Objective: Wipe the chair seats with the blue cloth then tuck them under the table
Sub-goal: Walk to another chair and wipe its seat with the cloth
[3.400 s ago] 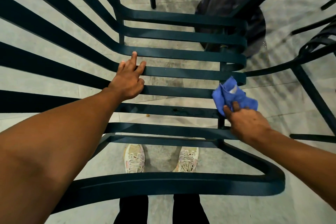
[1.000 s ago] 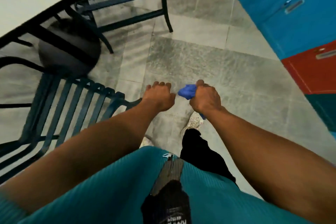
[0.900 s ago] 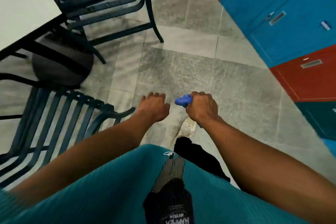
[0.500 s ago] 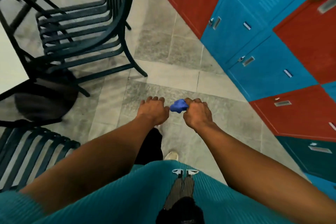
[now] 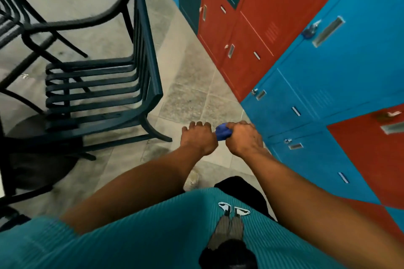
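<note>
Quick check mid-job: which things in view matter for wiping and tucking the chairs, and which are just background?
Job:
blue cloth, bunched in right hand
left hand, touching the cloth
slatted chair

Background:
lockers
tiled floor

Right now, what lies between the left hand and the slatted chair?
Only bare grey floor separates the left hand from the slatted chair, seen in the head view.

Since wiping, both hands have left the slatted seat: the right hand [image 5: 243,137] has drawn the blue cloth [image 5: 222,131] into a bunch before the body, the left hand [image 5: 199,136] curled just beside it. The view has swung to another chair [image 5: 122,85] and the lockers [image 5: 317,67].
</note>
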